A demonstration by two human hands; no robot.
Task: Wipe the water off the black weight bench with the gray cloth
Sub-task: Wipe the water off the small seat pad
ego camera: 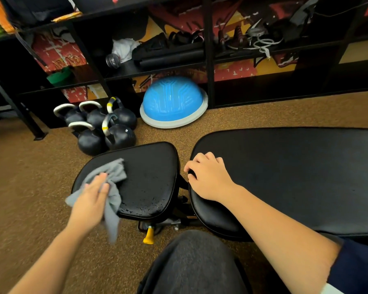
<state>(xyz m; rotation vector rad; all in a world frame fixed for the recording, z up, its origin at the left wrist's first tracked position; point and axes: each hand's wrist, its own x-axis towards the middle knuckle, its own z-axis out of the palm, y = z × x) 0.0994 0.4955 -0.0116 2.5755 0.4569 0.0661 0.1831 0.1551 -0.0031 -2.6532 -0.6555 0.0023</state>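
Note:
The black weight bench has two pads: a small seat pad (149,172) at the centre and a long back pad (295,177) to the right. Water drops shine on the seat pad's near and right parts. My left hand (89,200) holds the gray cloth (113,187) against the left side of the seat pad, and one end of the cloth hangs down off the edge. My right hand (208,177) rests with curled fingers on the left end of the back pad.
Several black kettlebells (100,128) stand on the brown floor behind the seat pad. A blue balance dome (173,101) leans at a black shelf rack (208,60) full of gear. A yellow adjustment knob (148,235) sticks out under the seat. My knee (196,262) is below.

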